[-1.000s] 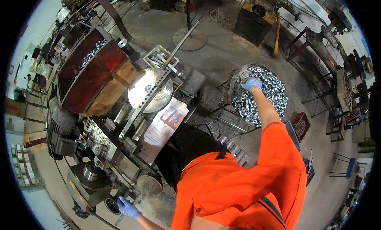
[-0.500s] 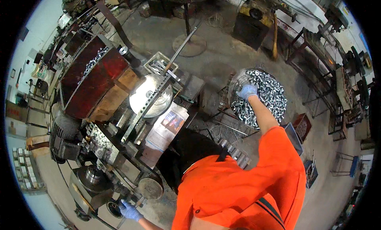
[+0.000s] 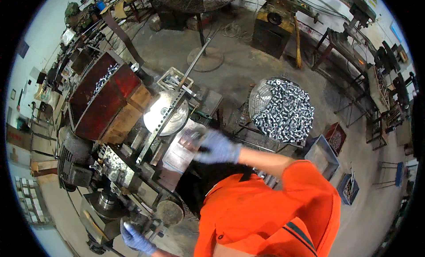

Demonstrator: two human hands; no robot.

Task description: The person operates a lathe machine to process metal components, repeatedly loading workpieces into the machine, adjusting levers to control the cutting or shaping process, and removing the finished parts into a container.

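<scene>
My right hand, in a blue-grey glove, is in front of me over the edge of a printed paper sheet on the machine. Motion smears its fingers, so anything in them cannot be made out. At the lower left, my gloved left hand lies against the machine's front, where a black handwheel showed earlier. It covers that wheel, and its grip is unclear. A metal chuck sits just above this hand. To the right, a round perforated pan holds a heap of shiny metal sleeves.
A red hopper with metal parts stands at the left, beside a shiny round plate and a long slanted bar. A fan stand is ahead. Blue-grey bins stand to the right.
My right hand has left the pan of metal sleeves and swung left to the paper. My left hand has shifted slightly left and down, over the handwheel. The view has shifted a little.
</scene>
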